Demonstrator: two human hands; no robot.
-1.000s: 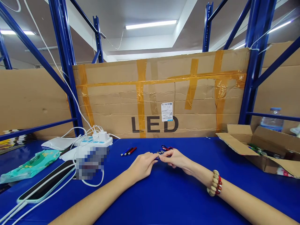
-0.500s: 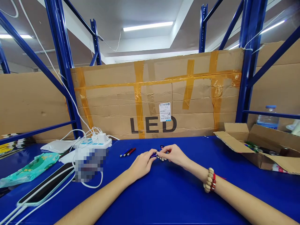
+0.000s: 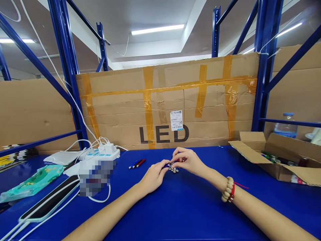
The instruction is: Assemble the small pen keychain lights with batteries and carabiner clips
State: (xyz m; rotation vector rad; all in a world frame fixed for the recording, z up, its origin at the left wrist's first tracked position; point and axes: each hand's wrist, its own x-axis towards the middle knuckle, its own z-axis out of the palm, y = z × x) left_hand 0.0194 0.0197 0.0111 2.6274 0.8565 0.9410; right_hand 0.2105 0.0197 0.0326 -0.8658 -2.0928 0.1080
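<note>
Near the middle of the blue table (image 3: 175,211), my left hand (image 3: 153,175) is closed on a small blue pen-like tube (image 3: 166,165), mostly hidden by the fingers. My right hand (image 3: 188,161) is just right of it, thumb and forefinger pinched by the tube's end; what they hold is too small to make out. Several small round silver discs, like button cells (image 3: 175,170), lie loose below the fingertips. Something red shows partly behind the right fingers. Left of my hands, a blue, a black and a red pen-like tube (image 3: 141,163) lie side by side.
An open cardboard box (image 3: 272,170) with small items stands at the right. At the left are a white power strip (image 3: 112,154) with cables, a phone (image 3: 50,201) and a green packet (image 3: 37,179). A large cardboard panel (image 3: 120,113) closes off the back, between blue posts.
My right hand has lifted slightly and shifted right, its fingers more arched, so more of the silver discs show. My left hand has stayed nearly in place with the blue tube.
</note>
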